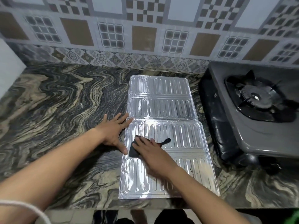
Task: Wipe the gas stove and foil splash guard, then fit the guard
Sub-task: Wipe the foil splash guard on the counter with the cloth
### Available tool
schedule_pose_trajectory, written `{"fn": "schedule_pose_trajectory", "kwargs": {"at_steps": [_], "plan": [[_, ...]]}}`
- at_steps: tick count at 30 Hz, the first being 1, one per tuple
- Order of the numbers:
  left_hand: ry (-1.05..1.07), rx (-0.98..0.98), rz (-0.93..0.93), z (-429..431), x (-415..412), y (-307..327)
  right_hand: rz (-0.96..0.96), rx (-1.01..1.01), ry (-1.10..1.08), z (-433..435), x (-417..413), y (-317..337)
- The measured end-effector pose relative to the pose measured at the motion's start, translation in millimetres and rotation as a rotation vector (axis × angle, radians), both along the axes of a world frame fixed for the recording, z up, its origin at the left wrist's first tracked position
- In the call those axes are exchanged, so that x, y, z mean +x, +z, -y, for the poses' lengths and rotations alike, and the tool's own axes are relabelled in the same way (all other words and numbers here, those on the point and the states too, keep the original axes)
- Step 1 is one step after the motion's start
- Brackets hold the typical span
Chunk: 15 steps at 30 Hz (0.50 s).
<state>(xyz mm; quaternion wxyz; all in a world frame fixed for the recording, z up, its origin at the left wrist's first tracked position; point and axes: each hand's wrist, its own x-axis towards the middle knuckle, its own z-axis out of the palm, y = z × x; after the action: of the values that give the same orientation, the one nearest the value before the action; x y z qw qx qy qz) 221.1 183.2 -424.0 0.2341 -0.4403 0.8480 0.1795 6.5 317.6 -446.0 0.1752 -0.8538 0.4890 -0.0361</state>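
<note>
Right hand [150,150] presses a dark cloth [135,149] flat-fingered onto the foil splash guard [182,135]; left hand [113,131], fingers spread, steadies its edge on the worktop [64,102].

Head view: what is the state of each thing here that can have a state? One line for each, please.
foil splash guard: unfolded, lying flat on the countertop, not yet fitted.
dark cloth: pressed flat on the guard's near panel.
right hand: open, pressing the cloth.
left hand: open, fingers spread, flat at the guard's left edge.
gas stove: no flame visible, no pot on it.
</note>
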Motion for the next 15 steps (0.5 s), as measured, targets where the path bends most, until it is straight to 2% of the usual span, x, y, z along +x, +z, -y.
{"fn": "schedule_pose_trajectory", "kwargs": {"at_steps": [3,10,12,15], "plan": [[0.006,0.0,0.001,1,0,0,0.02,0.002,-0.102,-12,-23,-3],[0.021,0.004,0.037,1,-4,3,0.012,-0.013,-0.713,-28,-104,0],[0.03,0.004,0.066,0,-7,6,-0.028,-0.029,-0.84,-24,-106,-3],[0.029,0.004,0.125,-1,-13,12,-0.067,-0.077,-0.904,-17,-81,-6]]}}
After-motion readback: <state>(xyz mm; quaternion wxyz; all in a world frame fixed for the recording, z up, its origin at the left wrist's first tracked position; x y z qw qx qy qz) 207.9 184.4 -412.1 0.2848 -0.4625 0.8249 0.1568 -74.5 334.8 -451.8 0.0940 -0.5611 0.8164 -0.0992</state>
